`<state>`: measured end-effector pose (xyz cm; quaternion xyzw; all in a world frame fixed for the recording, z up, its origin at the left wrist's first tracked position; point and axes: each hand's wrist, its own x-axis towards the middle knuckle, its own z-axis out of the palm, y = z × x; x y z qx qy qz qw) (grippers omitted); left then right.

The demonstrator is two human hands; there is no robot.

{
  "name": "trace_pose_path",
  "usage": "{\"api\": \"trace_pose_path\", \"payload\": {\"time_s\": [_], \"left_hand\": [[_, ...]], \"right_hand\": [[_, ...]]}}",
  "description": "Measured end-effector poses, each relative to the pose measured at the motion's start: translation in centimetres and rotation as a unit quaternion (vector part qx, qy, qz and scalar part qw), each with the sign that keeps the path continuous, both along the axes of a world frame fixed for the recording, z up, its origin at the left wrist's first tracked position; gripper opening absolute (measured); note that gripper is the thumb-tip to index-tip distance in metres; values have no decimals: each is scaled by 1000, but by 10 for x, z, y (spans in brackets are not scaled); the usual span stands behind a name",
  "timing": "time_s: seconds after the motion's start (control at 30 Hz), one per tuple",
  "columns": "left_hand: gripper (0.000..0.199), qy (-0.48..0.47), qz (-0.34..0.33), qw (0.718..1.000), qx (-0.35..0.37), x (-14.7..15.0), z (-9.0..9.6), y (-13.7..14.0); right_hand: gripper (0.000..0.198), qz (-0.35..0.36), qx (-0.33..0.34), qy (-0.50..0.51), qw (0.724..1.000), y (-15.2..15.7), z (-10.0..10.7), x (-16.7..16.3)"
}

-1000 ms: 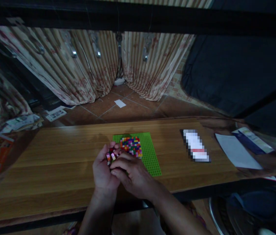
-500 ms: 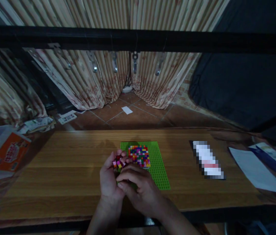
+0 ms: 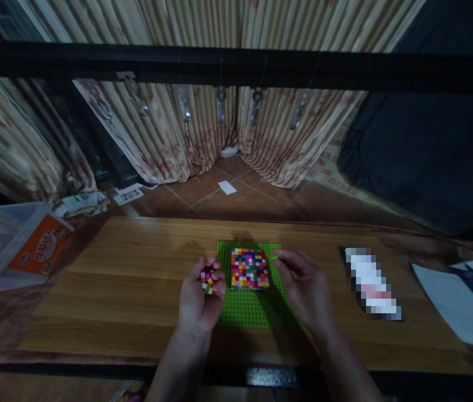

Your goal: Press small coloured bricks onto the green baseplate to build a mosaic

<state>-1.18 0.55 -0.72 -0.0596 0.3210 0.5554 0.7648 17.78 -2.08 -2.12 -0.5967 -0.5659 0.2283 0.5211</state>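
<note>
My left hand point(image 3: 202, 296) is cupped palm up at the left edge of the green baseplate point(image 3: 240, 312), its fingers curled around several small toy bricks point(image 3: 206, 279) in pink, yellow, white and other colours. On the baseplate stands a square block of multicoloured bricks point(image 3: 249, 269), built up above the studs. Right of that block, my right hand point(image 3: 305, 285) hovers over the plate's right side with thumb and forefinger pinched. Whatever sits between those fingertips is too small to make out, though a hint of yellow-green shows there.
The wooden table point(image 3: 135, 279) carries a blurred-out flat object point(image 3: 372, 285) on the right. Beyond its right end lies white paper point(image 3: 458, 307). At the left is a clear plastic box point(image 3: 5, 240) with an orange label. A dark bar point(image 3: 219, 64) crosses in front of the curtains.
My right hand has left the left palm and moved right, past the brick block. The left hand stays cupped around its bricks. The whole view has shifted slightly.
</note>
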Motion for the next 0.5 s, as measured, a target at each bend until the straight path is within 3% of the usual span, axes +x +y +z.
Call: {"api": "trace_pose_path", "payload": {"time_s": [0.27,0.5], "left_hand": [[27,13,-36,999,-10,3,-4,0],[19,39,-42,998,-9,2,-6,3]], "right_hand": [[21,11,-22,-35,999,7,-9,-3],[23,44,2,-74,996,26,-10,-21]]}}
